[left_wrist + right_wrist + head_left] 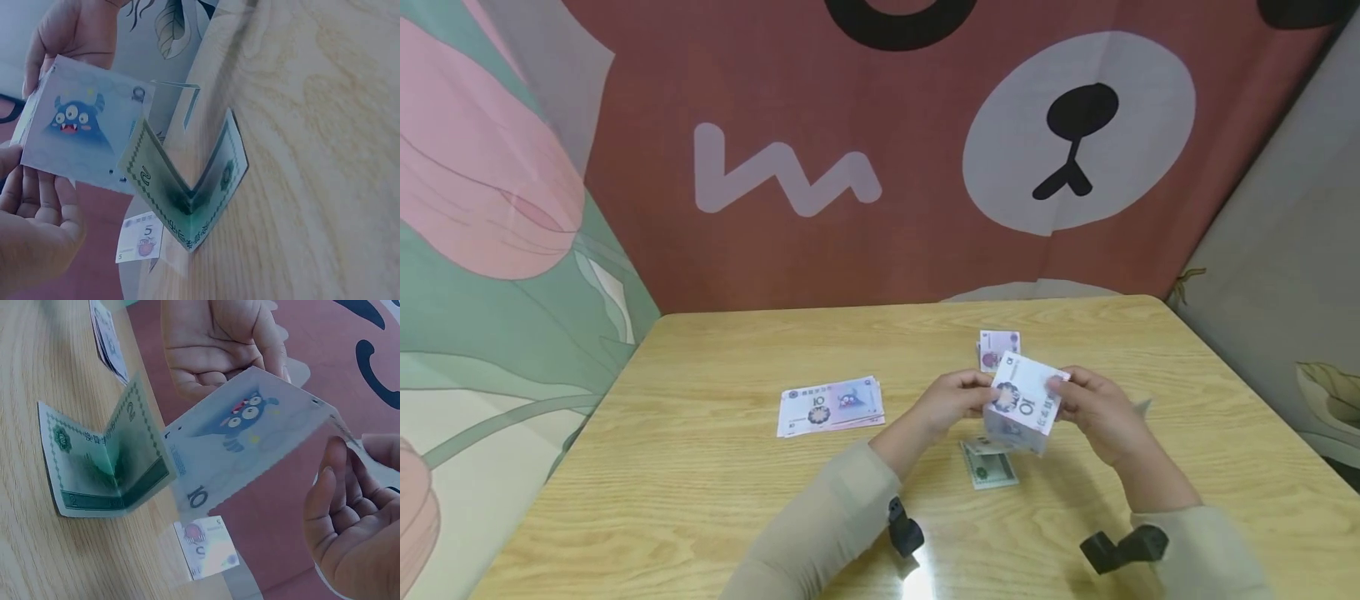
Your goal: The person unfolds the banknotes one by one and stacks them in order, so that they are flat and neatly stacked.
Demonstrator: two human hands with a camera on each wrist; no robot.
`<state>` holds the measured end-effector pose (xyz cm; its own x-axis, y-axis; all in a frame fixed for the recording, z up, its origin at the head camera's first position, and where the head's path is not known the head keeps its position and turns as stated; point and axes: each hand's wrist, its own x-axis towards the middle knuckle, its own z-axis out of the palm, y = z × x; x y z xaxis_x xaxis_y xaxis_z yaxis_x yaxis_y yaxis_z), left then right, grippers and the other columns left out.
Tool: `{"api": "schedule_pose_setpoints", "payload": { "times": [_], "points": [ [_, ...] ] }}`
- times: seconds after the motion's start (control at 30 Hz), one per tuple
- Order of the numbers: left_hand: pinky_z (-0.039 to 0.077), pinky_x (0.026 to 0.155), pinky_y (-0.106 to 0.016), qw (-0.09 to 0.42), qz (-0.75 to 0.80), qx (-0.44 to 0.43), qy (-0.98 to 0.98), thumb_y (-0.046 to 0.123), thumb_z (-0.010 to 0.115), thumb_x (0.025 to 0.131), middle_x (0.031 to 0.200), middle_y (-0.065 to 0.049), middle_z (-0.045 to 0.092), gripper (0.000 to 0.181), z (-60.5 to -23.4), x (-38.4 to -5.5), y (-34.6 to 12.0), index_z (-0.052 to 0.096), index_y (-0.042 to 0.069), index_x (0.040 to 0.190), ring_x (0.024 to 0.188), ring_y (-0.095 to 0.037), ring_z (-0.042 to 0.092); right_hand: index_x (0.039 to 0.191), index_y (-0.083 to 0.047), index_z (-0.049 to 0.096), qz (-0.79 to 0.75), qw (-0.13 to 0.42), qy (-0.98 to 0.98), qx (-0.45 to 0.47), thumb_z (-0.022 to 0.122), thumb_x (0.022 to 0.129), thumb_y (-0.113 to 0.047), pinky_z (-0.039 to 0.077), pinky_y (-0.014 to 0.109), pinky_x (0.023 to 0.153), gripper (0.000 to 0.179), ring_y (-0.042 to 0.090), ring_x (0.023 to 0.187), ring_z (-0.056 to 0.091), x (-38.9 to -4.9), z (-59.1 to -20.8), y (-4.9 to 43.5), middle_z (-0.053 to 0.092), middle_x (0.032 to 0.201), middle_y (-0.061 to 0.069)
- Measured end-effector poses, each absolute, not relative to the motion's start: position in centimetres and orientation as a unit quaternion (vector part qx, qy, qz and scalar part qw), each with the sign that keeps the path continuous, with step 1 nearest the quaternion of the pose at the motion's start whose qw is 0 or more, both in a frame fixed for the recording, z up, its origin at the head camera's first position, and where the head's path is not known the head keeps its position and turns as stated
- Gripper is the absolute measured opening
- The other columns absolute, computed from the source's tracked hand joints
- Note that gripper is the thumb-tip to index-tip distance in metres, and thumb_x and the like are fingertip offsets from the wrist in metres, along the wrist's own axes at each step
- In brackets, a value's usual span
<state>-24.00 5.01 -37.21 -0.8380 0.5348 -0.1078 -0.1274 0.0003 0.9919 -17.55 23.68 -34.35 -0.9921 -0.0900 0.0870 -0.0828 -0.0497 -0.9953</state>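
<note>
A folded play banknote (1030, 392) marked 10, with a blue three-eyed monster on its other half, is held above the table between both hands. My left hand (951, 406) pinches its left edge. Its right edge is gripped between the thumb and fingers of my right hand (1101, 412). Just below stands a green note (103, 462) marked 2, creased into an open V. Behind the held note is a small folded pink note (1000, 343) marked 5. Only the tip of another folded note (1143, 407) shows past the right hand.
A fanned stack of 10 notes (831, 406) lies flat left of the hands on the wooden table (715, 500). A curtain (820, 250) with a cartoon bear hangs along the back edge. Dark wrist devices (904, 529) sit at both cuffs.
</note>
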Motion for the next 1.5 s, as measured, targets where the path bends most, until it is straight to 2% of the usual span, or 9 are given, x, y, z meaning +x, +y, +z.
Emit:
{"api": "schedule_pose_setpoints", "payload": {
  "times": [0.13, 0.3, 0.47, 0.57, 0.7, 0.9, 1.13, 1.37, 1.5],
  "points": [
    [0.047, 0.069, -0.027, 0.220, 0.713, 0.134, 0.652, 0.012, 0.057, 0.082, 0.086, -0.003, 0.060, 0.017, -37.0, -23.9, 4.7, 0.059, 0.000, 0.095, 0.073, -0.012, 0.055, 0.088, -0.011, 0.057, -0.711, 0.007, 0.700, -0.070, 0.049, 0.087, -0.010, 0.047, 0.022, 0.063, 0.008, 0.010, 0.072, 0.056, -17.6, -34.5, 23.2, 0.060, 0.082, -0.002],
    [0.047, 0.066, -0.025, 0.198, 0.751, 0.112, 0.620, 0.011, 0.057, 0.082, 0.081, -0.001, 0.057, 0.017, -37.0, -23.9, 4.7, 0.057, -0.003, 0.092, 0.072, -0.011, 0.053, 0.094, -0.005, 0.054, -0.688, 0.012, 0.723, -0.069, 0.051, 0.086, -0.010, 0.046, 0.023, 0.066, 0.009, 0.011, 0.077, 0.056, -17.7, -34.6, 22.6, 0.059, 0.086, -0.003],
    [0.045, 0.062, -0.024, 0.186, 0.772, 0.098, 0.600, 0.013, 0.056, 0.083, 0.080, 0.000, 0.055, 0.018, -36.7, -23.8, 4.6, 0.057, -0.003, 0.093, 0.069, -0.011, 0.051, 0.095, -0.013, 0.056, -0.692, 0.016, 0.719, -0.073, 0.051, 0.086, -0.010, 0.045, 0.025, 0.070, 0.011, 0.011, 0.082, 0.056, -17.8, -34.7, 21.9, 0.060, 0.088, -0.006],
    [0.043, 0.060, -0.022, 0.180, 0.788, 0.077, 0.584, 0.013, 0.056, 0.083, 0.081, 0.000, 0.054, 0.018, -36.5, -23.7, 4.5, 0.057, -0.001, 0.094, 0.068, -0.012, 0.050, 0.092, -0.014, 0.056, -0.698, 0.023, 0.711, -0.082, 0.051, 0.086, -0.009, 0.045, 0.025, 0.070, 0.009, 0.011, 0.081, 0.055, -17.9, -34.9, 21.5, 0.060, 0.088, -0.004],
    [0.041, 0.058, -0.022, 0.165, 0.814, 0.047, 0.554, 0.010, 0.055, 0.082, 0.080, -0.001, 0.054, 0.016, -36.5, -23.8, 4.3, 0.056, -0.001, 0.094, 0.067, -0.012, 0.050, 0.091, -0.007, 0.054, -0.686, 0.036, 0.723, -0.075, 0.053, 0.084, -0.010, 0.045, 0.027, 0.070, 0.007, 0.013, 0.080, 0.054, -18.0, -35.3, 20.8, 0.057, 0.087, -0.001],
    [0.043, 0.060, -0.022, 0.147, 0.838, 0.003, 0.525, 0.009, 0.054, 0.083, 0.084, -0.003, 0.054, 0.011, -36.6, -24.1, 4.1, 0.054, 0.002, 0.091, 0.071, -0.013, 0.051, 0.094, 0.004, 0.050, -0.672, 0.049, 0.737, -0.048, 0.054, 0.084, -0.012, 0.045, 0.026, 0.069, 0.019, 0.013, 0.078, 0.054, -18.3, -36.2, 19.9, 0.056, 0.086, 0.002],
    [0.042, 0.060, -0.021, 0.129, 0.853, -0.025, 0.506, 0.006, 0.051, 0.084, 0.086, -0.006, 0.054, 0.014, -36.2, -24.2, 3.7, 0.051, -0.001, 0.096, 0.070, -0.013, 0.050, 0.100, 0.013, 0.046, -0.662, 0.060, 0.746, -0.040, 0.053, 0.085, -0.013, 0.045, 0.028, 0.070, 0.030, 0.014, 0.079, 0.055, -18.4, -36.8, 19.3, 0.058, 0.088, 0.004],
    [0.042, 0.062, -0.021, 0.120, 0.861, -0.017, 0.493, -0.002, 0.048, 0.081, 0.083, -0.006, 0.051, 0.009, -36.4, -24.0, 2.9, 0.047, -0.001, 0.090, 0.069, -0.013, 0.048, 0.093, 0.011, 0.044, -0.659, 0.036, 0.751, -0.015, 0.048, 0.088, -0.011, 0.047, 0.027, 0.065, 0.023, 0.013, 0.073, 0.054, -18.6, -36.7, 19.0, 0.055, 0.084, 0.006],
    [0.041, 0.059, -0.020, 0.121, 0.860, -0.015, 0.495, -0.006, 0.047, 0.078, 0.080, -0.005, 0.051, 0.019, -37.0, -23.7, 2.3, 0.049, -0.003, 0.096, 0.064, -0.011, 0.047, 0.092, 0.008, 0.044, -0.663, 0.020, 0.748, 0.012, 0.046, 0.089, -0.014, 0.047, 0.025, 0.061, 0.022, 0.013, 0.067, 0.054, -18.7, -36.8, 18.9, 0.055, 0.078, 0.004]
  ]
}}
